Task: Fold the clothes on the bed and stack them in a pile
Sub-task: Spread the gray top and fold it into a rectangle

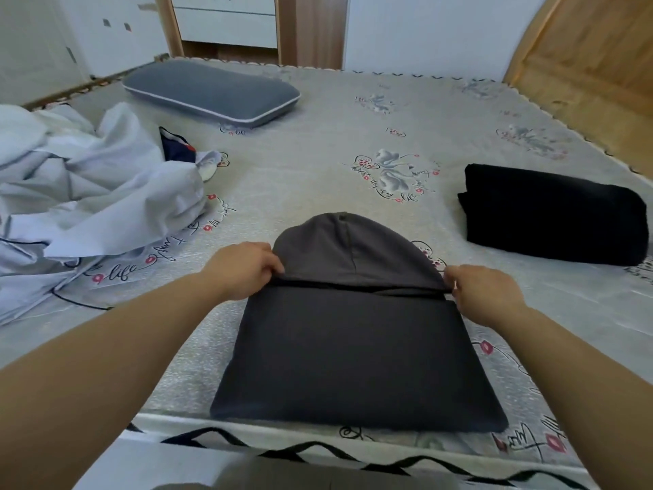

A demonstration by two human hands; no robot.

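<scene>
At the far left of the bed (318,178) lies a rumpled heap of pale clothes (88,192), white and light blue with thin dark piping, loose and unfolded. A bit of dark blue cloth (176,146) with a red mark peeks out behind it, and a grey pillow (212,91) with white edging sits further back.

Your left hand (243,268) has its fingers curled, pinching the left side of the dark grey hoodie (357,351) just where the hood (349,249) joins the body. The hoodie lies in front of you, near the front edge of the bed, folded into a neat rectangle with smooth, flat sides. The hood, a slightly lighter grey with a seam down its middle, lies spread out beyond the rectangle, pointing away from you.

Your right hand (487,295) grips the matching spot on the right side, fingers curled on the fabric at the base of the hood.

Further right, well apart from the hoodie, a black garment (554,213) rests already folded into a thick bundle. A wooden headboard (593,54) rises in the far right corner.
</scene>
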